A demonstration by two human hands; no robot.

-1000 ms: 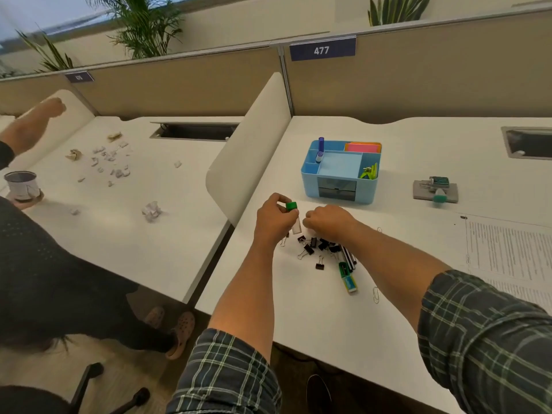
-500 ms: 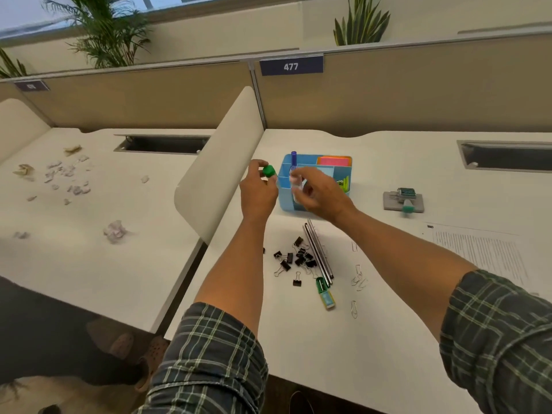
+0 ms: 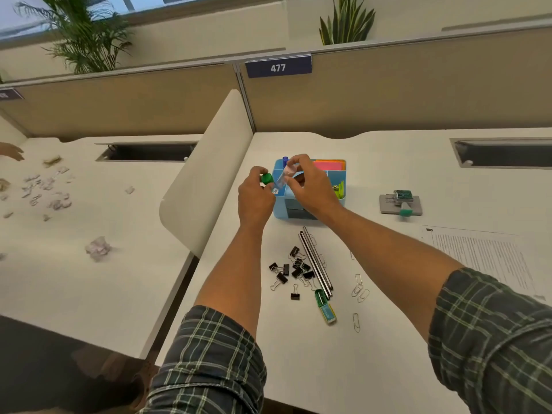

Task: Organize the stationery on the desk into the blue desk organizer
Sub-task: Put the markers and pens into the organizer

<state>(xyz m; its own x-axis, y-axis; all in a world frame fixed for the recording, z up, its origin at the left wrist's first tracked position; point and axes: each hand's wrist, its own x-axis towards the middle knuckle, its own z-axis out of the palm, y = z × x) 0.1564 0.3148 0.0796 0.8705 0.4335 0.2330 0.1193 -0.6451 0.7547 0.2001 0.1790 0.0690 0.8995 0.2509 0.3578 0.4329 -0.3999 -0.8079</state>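
Observation:
The blue desk organizer (image 3: 340, 201) stands mid-desk, holding a blue pen, pink and orange sticky notes (image 3: 327, 165) and yellow-green clips. My left hand (image 3: 255, 195) pinches a small green cap (image 3: 266, 178) just left of the organizer. My right hand (image 3: 310, 186) holds a clear tube (image 3: 282, 177), tilted over the organizer's left side. On the desk nearer me lie black binder clips (image 3: 294, 270), dark pencils (image 3: 316, 264), a green sharpener (image 3: 325, 306) and silver paper clips (image 3: 360, 291).
A grey stapler-like tool (image 3: 400, 203) sits right of the organizer and a printed sheet (image 3: 484, 258) lies further right. A white divider (image 3: 206, 177) bounds the desk on the left. Crumpled paper scraps (image 3: 97, 248) litter the neighbouring desk, where another person's hand (image 3: 12, 150) shows.
Both hands rose from the pile of clips to the organizer, the left with the green cap and the right with the clear tube. The hands now sit close together.

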